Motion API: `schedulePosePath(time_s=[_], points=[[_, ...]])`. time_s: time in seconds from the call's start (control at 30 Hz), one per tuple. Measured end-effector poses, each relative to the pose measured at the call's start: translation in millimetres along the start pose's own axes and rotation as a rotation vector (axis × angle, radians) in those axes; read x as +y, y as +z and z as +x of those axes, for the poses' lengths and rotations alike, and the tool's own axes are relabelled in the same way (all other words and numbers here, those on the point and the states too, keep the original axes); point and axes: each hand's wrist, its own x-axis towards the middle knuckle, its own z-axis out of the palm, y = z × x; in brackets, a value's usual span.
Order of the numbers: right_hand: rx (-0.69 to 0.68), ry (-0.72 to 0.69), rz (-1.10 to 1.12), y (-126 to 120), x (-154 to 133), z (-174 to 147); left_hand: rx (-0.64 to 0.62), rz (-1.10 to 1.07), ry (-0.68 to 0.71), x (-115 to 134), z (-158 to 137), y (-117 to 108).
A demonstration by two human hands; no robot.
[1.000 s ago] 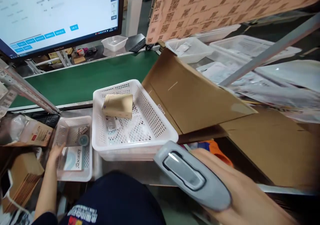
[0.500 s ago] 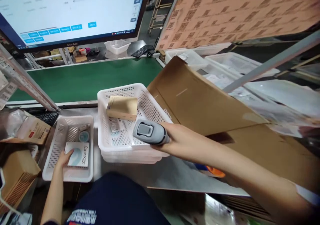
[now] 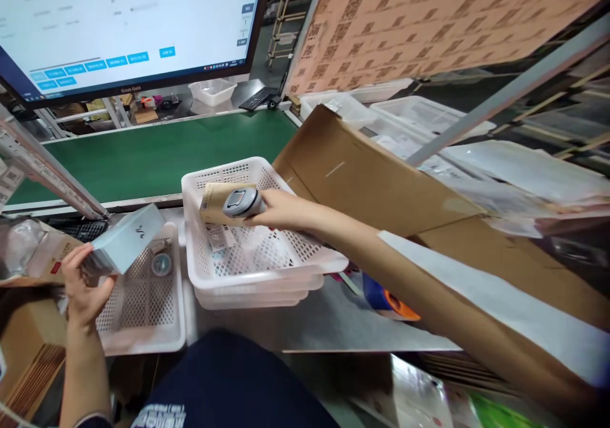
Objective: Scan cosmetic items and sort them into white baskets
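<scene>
Over the large white basket (image 3: pixel 267 260) on the desk (image 3: pixel 309 320), the right hand (image 3: pixel 281 209) grips a grey scanner (image 3: pixel 241 202) aimed at the brown carton (image 3: pixel 216 200) lying inside. Left hand (image 3: pixel 81 282) holds a pale box (image 3: pixel 124 245) lifted above the small basket (image 3: pixel 143 307); neither box looks packed yet.

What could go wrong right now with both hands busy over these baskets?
The left hand holds the white box by one end, tilted above the small basket; it might slip and fall onto the tape roll. The right hand has the scanner right against the brown box in the large basket, so it may nudge the box. That basket's stack overhangs the bench edge slightly.
</scene>
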Motion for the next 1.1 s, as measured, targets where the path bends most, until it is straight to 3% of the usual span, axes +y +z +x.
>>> schedulePosePath(time_s=[0.13, 0.27, 0.37, 0.47, 0.57, 0.63, 0.73, 0.83, 0.9, 0.93, 1.03, 1.07, 1.1], points=[[-0.042, -0.095, 0.080, -6.2, 10.6, -8.0, -0.003, 0.023, 0.500, 46.3, 35.6, 30.6], [-0.077, -0.201, 0.154, -21.1, 8.7, -65.5, -0.001, 0.092, 0.858, 73.1, 56.0, 67.4], [-0.075, -0.197, 0.182, -22.5, 7.1, -111.1, 0.034, 0.077, 1.043, 86.1, 69.2, 89.3], [0.082, -0.166, 0.173, -18.5, 19.0, -129.2, 0.054, 0.024, 1.175, 98.6, 80.9, 104.3], [0.247, -0.167, 0.251, -22.1, 39.5, -122.6, 0.023, -0.070, 1.301, 110.3, 90.3, 113.2], [0.285, -0.190, 0.334, -28.9, 51.2, -115.9, -0.003, -0.124, 1.353, 116.9, 93.3, 119.3], [0.322, -0.194, 0.370, -36.8, 61.6, -115.4, 0.003, -0.185, 1.364, 125.5, 88.4, 134.3], [0.343, -0.110, 0.368, -36.7, 70.0, -127.4, 0.004, -0.289, 1.266, 132.9, 75.5, 153.4], [0.355, -0.049, 0.375, -35.1, 80.2, -138.4, -0.150, -0.391, 1.085, 136.4, 70.7, 162.2], [0.364, -0.025, 0.371, -34.7, 87.1, -143.6, -0.341, -0.440, 0.971, 137.4, 71.7, 164.5], [0.404, 0.033, 0.291, -34.2, 109.6, -154.7, -1.179, -0.569, 0.593, 136.7, 89.1, 168.4], [0.423, 0.021, 0.251, -33.5, 115.9, -156.6, -1.361, -0.576, 0.463, 135.2, 97.7, 171.7], [0.447, -0.008, 0.211, -32.1, 120.9, -157.4, -1.410, -0.552, 0.349, 133.5, 106.1, 177.4]])
